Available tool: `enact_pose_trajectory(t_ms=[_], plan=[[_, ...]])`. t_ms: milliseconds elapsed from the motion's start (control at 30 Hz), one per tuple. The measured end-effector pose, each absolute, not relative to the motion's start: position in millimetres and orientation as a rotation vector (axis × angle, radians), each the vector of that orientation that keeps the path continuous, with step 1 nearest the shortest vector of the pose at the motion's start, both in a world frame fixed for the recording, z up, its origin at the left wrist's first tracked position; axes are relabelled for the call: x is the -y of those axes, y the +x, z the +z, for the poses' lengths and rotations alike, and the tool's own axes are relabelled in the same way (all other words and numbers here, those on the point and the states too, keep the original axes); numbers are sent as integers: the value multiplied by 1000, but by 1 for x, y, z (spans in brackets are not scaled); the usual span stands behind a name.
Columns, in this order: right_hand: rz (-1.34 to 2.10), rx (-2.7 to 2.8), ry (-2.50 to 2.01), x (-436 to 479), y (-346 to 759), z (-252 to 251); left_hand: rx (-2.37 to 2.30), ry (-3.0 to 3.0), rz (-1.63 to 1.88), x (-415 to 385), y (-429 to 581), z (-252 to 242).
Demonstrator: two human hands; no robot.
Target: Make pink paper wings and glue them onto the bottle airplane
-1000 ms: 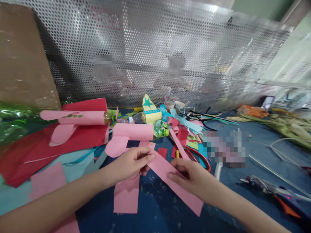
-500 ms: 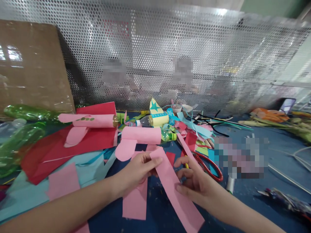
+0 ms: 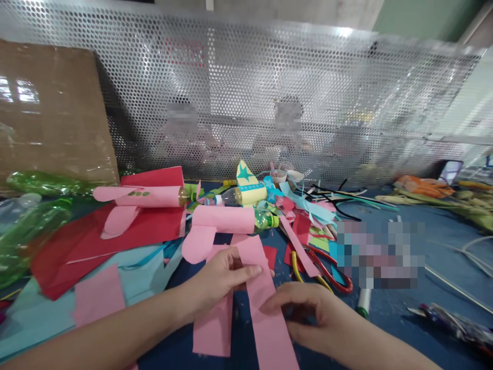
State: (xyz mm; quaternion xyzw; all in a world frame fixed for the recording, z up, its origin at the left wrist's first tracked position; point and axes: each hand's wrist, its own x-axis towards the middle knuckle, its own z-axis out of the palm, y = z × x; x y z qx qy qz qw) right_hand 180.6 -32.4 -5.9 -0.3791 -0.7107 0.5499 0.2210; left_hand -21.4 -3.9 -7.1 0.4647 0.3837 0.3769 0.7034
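My left hand (image 3: 227, 272) is closed on a long pink paper strip (image 3: 265, 313), its thumb lying across the upper part. Beside the strip's lower right edge, my right hand (image 3: 308, 313) has its fingers loosely bent and apart. Its index fingertip touches the paper. Another pink paper piece (image 3: 211, 334) lies partly under my left hand. Just beyond the hands is a bottle (image 3: 265, 220) with a green cap, wrapped in a pink paper tube (image 3: 227, 219) with a rounded pink flap. Scissors with red and yellow handles (image 3: 342, 282) lie past my right hand, partly covered by a narrow pink strip (image 3: 298, 246).
Red paper (image 3: 69, 257) and light blue sheets (image 3: 142, 277) spread on the left, near green bottles (image 3: 34, 236). Another pink-wrapped bottle (image 3: 157, 196) and a yellow paper-covered one (image 3: 252, 194) lie behind. A marker (image 3: 364, 303) rests right. A perforated metal panel (image 3: 239, 92) closes the back.
The pink strip has swung more upright, its lower end moving left. My right hand has dropped lower, away from the scissors, and its thumb has come off the strip's face.
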Motion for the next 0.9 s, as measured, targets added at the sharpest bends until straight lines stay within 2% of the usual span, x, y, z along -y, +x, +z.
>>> enact_pose_trajectory(t_ms=[467,900], plan=[[1495,2079,-963,29,181,2,-1002,916,921,2,-22,-9],[1652,2189,-934,28,187,0,-1133,1067,1001,-4,-27,-13]])
